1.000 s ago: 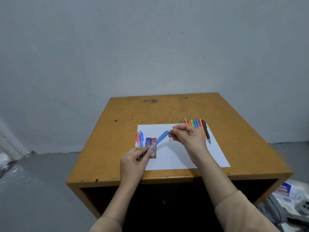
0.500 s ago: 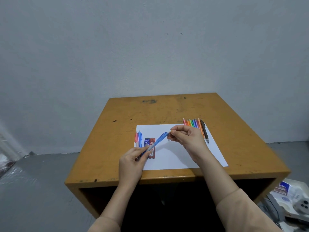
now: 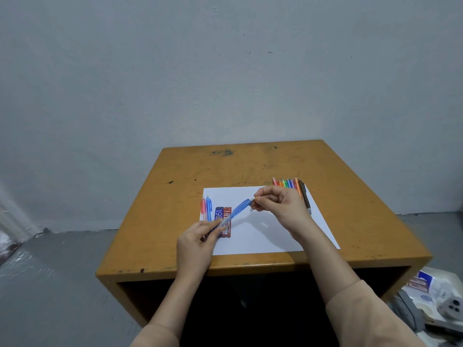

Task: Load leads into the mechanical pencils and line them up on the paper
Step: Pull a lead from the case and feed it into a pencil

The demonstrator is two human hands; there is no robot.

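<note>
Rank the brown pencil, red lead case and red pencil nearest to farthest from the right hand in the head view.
1. Brown pencil, just behind the right hand.
2. Red lead case, left of centre.
3. Red pencil, far left.

Tipped the blue pencil [image 3: 236, 211] a shade flatter than a second ago, dropping its upper end slightly toward the paper [image 3: 263, 236]. Eased the left hand [image 3: 195, 246] and right hand [image 3: 283, 206] marginally toward frame left, table [image 3: 250, 166] likewise, through a small camera shift.
</note>
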